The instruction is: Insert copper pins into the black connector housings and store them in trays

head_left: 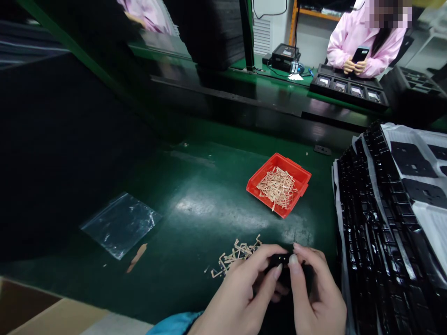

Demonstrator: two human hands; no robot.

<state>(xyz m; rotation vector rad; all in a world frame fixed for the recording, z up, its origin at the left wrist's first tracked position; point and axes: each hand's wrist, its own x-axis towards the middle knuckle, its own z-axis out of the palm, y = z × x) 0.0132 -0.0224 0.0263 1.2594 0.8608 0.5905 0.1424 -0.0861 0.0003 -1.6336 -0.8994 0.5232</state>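
Note:
Between both hands is a small black part with a few tiny bright dots on its edge, held low over the front of the green table. My left hand pinches its left side between thumb and forefinger. On the right side, my right hand grips it with the thumb and fingertips; most of the part is hidden behind the fingers. A loose pile of thin, bent, tan-coloured strips lies just beyond my left hand. Farther back stands a red bin holding many more such strips.
Stacked black trays with white sheets rise close on the right. A clear zip bag and a tan scrap lie to the left. Across the divider, a person in pink holds a phone behind a black tray.

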